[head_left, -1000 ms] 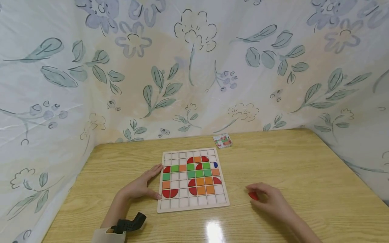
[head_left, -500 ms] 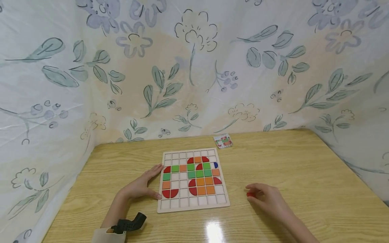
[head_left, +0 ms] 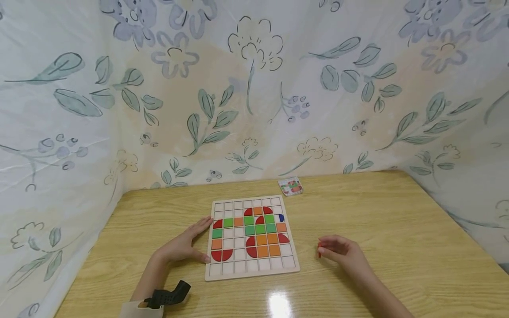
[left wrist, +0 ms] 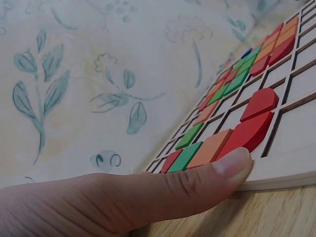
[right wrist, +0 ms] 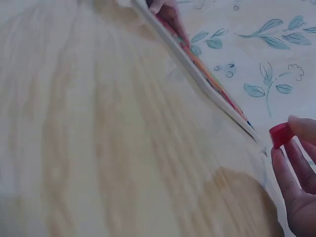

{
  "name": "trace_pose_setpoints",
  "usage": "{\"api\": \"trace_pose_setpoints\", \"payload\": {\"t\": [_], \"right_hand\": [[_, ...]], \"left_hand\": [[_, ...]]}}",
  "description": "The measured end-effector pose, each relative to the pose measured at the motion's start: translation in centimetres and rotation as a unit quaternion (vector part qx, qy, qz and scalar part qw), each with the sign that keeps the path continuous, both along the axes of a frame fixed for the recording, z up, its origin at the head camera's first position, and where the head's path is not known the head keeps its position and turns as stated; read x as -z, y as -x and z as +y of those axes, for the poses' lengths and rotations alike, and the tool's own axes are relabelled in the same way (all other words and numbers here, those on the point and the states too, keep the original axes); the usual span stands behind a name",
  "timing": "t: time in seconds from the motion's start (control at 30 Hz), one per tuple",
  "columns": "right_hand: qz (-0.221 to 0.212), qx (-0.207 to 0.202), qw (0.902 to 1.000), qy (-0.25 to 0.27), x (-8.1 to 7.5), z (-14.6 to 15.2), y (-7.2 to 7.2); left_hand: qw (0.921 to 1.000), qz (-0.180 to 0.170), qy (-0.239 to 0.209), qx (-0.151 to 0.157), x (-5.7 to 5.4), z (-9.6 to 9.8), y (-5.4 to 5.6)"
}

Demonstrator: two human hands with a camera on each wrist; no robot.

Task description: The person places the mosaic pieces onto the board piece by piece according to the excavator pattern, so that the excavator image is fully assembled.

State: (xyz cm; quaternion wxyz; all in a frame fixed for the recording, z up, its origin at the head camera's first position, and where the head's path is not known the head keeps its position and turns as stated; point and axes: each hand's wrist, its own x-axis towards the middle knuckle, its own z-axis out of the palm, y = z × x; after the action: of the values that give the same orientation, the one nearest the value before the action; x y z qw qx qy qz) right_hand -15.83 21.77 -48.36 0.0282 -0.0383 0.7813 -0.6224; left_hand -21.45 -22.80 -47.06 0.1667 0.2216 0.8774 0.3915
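Note:
A wooden grid board lies on the table, partly filled with red rounded pieces, green squares and orange squares. My left hand rests at its left edge, thumb and fingers spread; in the left wrist view the thumb lies along the rim beside a red piece. To the right of the board, my right hand pinches a small red block between thumb and fingertips, held up from the table. It shows edge-on in the head view.
Behind the board's right corner lies a small printed card with a coloured pattern. A dark blue half-round piece sits in a cell at the board's right side. A floral cloth hangs behind the table.
My right hand has shifted slightly left and up, turning the red block so that it now stands edge-on. The left hand and the board keep their places.

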Motion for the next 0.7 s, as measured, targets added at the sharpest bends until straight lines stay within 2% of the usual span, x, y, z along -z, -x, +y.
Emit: {"api": "trace_pose_setpoints", "payload": {"t": [0.13, 0.37, 0.47, 0.7], "right_hand": [[-0.018, -0.006, 0.9989, 0.044, -0.2, -0.5, 0.0], [-0.057, -0.025, 0.9966, 0.054, -0.7, -2.7, 0.4], [-0.055, -0.036, 0.9964, 0.054, -0.6, -3.7, 0.8], [-0.018, -0.067, 0.9969, 0.036, -0.3, -6.2, 1.4]], "left_hand": [[1.0000, 0.002, -0.001, 0.002, 0.0, 0.0, 0.0], [1.0000, 0.000, -0.004, 0.002, -0.3, 0.1, 0.0], [1.0000, 0.000, -0.006, 0.003, -0.3, 0.0, 0.0], [1.0000, 0.004, -0.003, 0.006, -0.2, 0.0, 0.1]]}}
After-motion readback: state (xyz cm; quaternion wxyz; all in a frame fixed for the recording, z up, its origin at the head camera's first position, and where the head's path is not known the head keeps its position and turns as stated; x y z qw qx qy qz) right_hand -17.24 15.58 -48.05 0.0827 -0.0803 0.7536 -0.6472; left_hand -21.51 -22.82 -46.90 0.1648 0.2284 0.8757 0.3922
